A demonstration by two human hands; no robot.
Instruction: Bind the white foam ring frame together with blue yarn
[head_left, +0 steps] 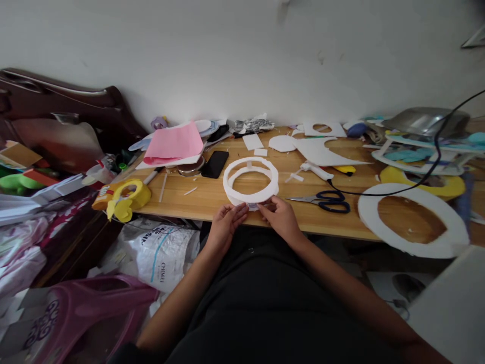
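A white ring with a raised side wall, apparently paper or foam, stands on the wooden table near its front edge. My left hand has its fingers together against the near side of the ring. My right hand pinches the same near side a little further right, thumb and fingers closed. Between my fingertips a small bluish, shiny patch shows on the ring's wall; I cannot tell what it is. Dark-handled scissors lie just right of my right hand.
A hot glue gun with a black cord lies behind the scissors. At right a large flat white ring overhangs the table edge. Left are a phone, a pink sheet and yellow tape. White cut pieces lie behind.
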